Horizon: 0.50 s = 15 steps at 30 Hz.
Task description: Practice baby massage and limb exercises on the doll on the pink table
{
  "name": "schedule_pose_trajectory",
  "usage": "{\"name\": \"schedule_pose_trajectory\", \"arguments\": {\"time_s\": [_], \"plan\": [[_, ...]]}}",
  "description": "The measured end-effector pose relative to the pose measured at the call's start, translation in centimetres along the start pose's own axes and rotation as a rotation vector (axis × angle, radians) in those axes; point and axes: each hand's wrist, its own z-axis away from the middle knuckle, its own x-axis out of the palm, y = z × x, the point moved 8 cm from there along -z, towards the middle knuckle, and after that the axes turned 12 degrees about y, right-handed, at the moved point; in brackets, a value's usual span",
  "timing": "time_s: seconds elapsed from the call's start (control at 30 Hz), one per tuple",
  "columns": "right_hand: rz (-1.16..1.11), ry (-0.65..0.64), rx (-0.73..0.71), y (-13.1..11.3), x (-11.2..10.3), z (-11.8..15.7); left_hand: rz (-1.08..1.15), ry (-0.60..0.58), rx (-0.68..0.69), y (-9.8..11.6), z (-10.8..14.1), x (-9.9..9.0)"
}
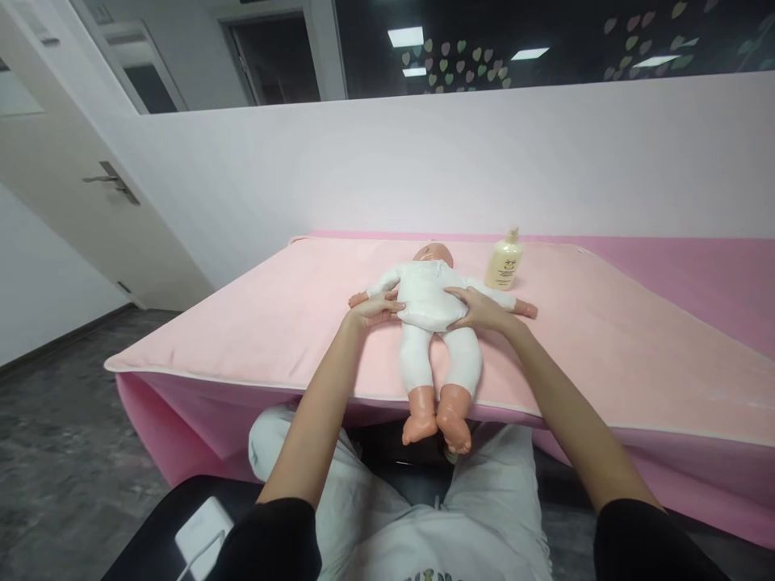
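Note:
A baby doll [416, 359] with a white cloth body lies on its back on the pink table. Its head points away from me and its bare feet hang over the near edge. Around its waist is what looks like a white diaper [431, 307]. My left hand [381, 308] holds the doll at the waist on the left side, fingertips against the white material. On the opposite side my right hand [477, 310] grips the waist, thumb and fingers apart on the diaper's edge. The undersides of both holds are hidden.
A pale yellow pump bottle [504, 262] stands right of the doll's head. Pink cloth [242, 323] covers the table and drapes over its front. My legs are under the near edge. A white device with a cable [204, 534] lies at lower left. Behind is a white wall [387, 169].

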Motion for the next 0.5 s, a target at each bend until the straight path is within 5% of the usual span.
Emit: {"name": "schedule_pose_trajectory", "arguments": {"time_s": [0.13, 0.23, 0.37, 0.5], "plan": [[0.162, 0.244, -0.217, -2.4, 0.3, 0.0, 0.039, 0.039, 0.019, 0.2, -0.2, -0.6], [0.186, 0.282, -0.345, -3.8, 0.6, 0.4, 0.066, 0.035, 0.018, 0.2, -0.1, -0.7], [0.135, 0.238, -0.265, -3.6, 0.7, 0.4, 0.08, 0.071, 0.012, 0.1, -0.2, -0.6], [-0.061, 0.125, -0.162, -3.2, 0.9, 0.0, 0.073, 0.341, 0.033, -0.2, -1.4, -1.9]]}}
